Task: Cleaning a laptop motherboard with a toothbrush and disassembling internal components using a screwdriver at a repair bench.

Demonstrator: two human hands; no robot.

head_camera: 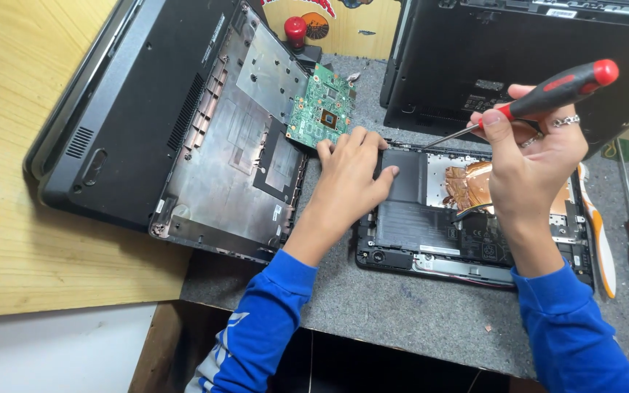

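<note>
Gripping one screwdriver (547, 93), right hand (529, 164) — left hand (347, 175) flat on one open laptop (416, 225)

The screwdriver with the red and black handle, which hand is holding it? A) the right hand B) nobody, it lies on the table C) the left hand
A: the right hand grips the screwdriver, tip pointing down at the opened laptop, while the left hand rests flat on the laptop.

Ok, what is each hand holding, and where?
Right hand grips the screwdriver where shaft meets handle. Left hand holds nothing, lying flat on the open laptop.
</note>
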